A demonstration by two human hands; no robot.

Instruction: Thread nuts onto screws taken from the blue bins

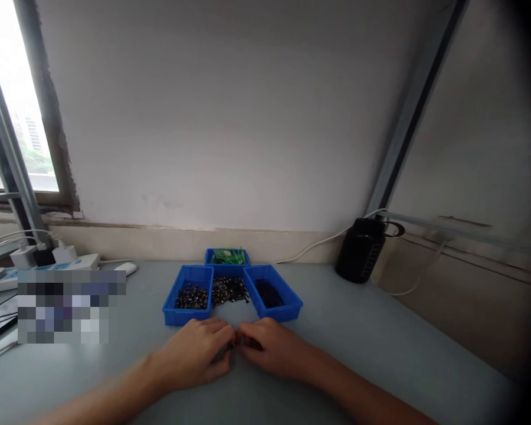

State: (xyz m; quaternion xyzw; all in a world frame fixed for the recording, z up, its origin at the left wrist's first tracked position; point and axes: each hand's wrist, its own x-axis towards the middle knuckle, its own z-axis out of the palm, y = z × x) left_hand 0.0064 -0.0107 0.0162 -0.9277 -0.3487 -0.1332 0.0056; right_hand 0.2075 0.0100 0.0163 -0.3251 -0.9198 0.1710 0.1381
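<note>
**Single head-worn view across a grey desk [380, 330] to the wall [225, 118]**

The one view comes from a camera worn on the person's head, above the near side of the desk. It faces forward and somewhat down, wide enough to take in the window [17, 88] at upper left and the black water bottle [359, 251] at right. The wall fills most of the upper half. The left hand [199, 351] and right hand [274, 351] lie low and central, nearer the camera than the blue bins [187, 319]. Dark shading borders the right edge.
</note>
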